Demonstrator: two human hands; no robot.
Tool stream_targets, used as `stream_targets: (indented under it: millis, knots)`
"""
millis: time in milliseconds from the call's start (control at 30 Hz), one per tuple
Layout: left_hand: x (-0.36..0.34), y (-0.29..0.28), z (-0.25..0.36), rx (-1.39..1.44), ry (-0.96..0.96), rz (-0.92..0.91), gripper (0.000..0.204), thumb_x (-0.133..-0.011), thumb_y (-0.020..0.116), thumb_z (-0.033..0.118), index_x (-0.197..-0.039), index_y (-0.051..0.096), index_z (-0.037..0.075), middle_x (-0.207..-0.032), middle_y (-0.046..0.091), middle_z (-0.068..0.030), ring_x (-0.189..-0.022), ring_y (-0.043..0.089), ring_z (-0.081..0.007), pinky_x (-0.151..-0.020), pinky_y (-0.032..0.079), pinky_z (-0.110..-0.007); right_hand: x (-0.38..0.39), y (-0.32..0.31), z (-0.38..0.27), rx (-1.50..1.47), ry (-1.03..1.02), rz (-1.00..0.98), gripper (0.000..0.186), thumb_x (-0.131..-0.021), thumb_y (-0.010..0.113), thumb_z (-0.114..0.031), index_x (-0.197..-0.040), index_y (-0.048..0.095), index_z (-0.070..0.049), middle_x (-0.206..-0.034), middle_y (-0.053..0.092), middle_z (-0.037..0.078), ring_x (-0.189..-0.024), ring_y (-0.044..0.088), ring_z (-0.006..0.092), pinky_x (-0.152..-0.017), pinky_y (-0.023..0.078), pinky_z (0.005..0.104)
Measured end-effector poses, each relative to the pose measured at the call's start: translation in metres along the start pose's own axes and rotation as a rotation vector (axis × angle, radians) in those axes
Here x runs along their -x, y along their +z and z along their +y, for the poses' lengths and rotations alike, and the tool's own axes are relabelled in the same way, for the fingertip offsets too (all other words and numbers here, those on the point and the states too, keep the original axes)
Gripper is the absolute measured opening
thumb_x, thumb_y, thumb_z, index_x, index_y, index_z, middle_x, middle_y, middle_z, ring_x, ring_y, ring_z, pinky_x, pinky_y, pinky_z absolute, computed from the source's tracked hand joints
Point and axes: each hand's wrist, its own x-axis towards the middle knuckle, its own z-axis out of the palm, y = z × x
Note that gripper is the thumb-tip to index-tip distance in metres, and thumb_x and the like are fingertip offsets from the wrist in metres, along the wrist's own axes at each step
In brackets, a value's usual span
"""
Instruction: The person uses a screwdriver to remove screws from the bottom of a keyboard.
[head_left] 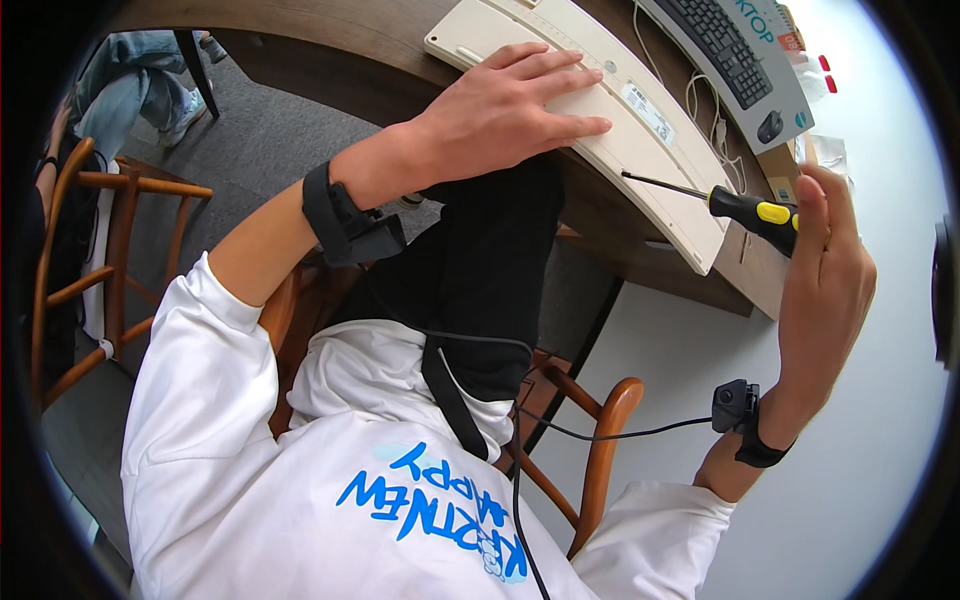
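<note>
The keyboard [640,150] is plain cream, with a white label [648,112] marked in black. The screwdriver [752,213] has a black handle with bright yellow patches and a dark shaft. The tabletop [345,28] is dark brown. The shirt [225,450] is white with blue lettering, the trousers [490,280] black, the chair [602,440] orange-brown, the carpet [262,110] speckled grey.

A cream keyboard [632,147] lies underside up, label [648,113] showing, along the near edge of the bench [350,25]; a black-and-yellow screwdriver [733,207] is held above its right end, shaft pointing left.
</note>
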Motion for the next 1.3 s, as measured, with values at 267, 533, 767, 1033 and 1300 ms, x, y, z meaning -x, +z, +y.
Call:
stream_targets:
  millis: [267,533,767,1033,1300]
  knots:
    - [-0.01,-0.005,0.023,0.016,-0.036,-0.024,0.041,-0.086,0.072,0.026,-0.125,0.062,0.021,-0.141,0.054,-0.0097,-0.137,0.044,-0.0274,-0.117,0.029,-0.044,0.0,-0.012,0.004,-0.499,-0.198,-0.121,0.053,-0.093,0.067,-0.024,-0.142,0.049,-0.019,-0.108,0.063,0.01,-0.102,0.064,0.0202,-0.094,0.052,0.0351]
    - [-0.021,0.022,0.039,0.026,0.06,0.087,0.04,-0.076,0.079,0.026,-0.109,0.063,0.013,-0.132,0.06,-0.008,-0.13,0.051,-0.0255,-0.111,0.039,-0.041,-0.008,-0.01,-0.011,-0.076,0.045,-0.089,0.032,-0.104,0.049,-0.039,-0.122,0.061,-0.014,-0.074,0.062,0.006,-0.062,0.056,0.0098,-0.056,0.04,0.0232]
    - [-0.023,0.031,0.036,0.095,0.099,0.209,0.024,-0.079,0.075,0.028,-0.097,0.07,0.012,-0.121,0.068,-0.0035,-0.123,0.059,-0.0218,-0.107,0.044,-0.037,-0.005,-0.008,0.0,-0.204,-0.094,0.0,0.037,-0.099,0.059,-0.031,-0.132,0.057,-0.016,-0.095,0.063,0.011,-0.086,0.062,0.0153,-0.077,0.05,0.025]
    - [-0.022,0.032,0.036,0.088,0.105,0.226,0.021,-0.082,0.073,0.028,-0.096,0.07,0.012,-0.121,0.069,-0.0025,-0.123,0.059,-0.0214,-0.107,0.044,-0.036,-0.018,-0.013,-0.009,-0.169,0.169,-0.169,0.038,-0.098,0.056,-0.03,-0.133,0.055,-0.014,-0.108,0.063,0.014,-0.103,0.065,0.023,-0.097,0.049,0.0322]
    - [-0.021,0.032,0.037,0.107,0.089,0.223,0.021,-0.082,0.074,0.027,-0.096,0.07,0.012,-0.121,0.069,-0.0025,-0.122,0.059,-0.0212,-0.107,0.044,-0.036,-0.008,-0.005,0.011,-0.461,-0.225,-0.049,0.044,-0.094,0.061,-0.032,-0.134,0.054,-0.014,-0.123,0.061,0.015,-0.114,0.062,0.0256,-0.099,0.049,0.035]
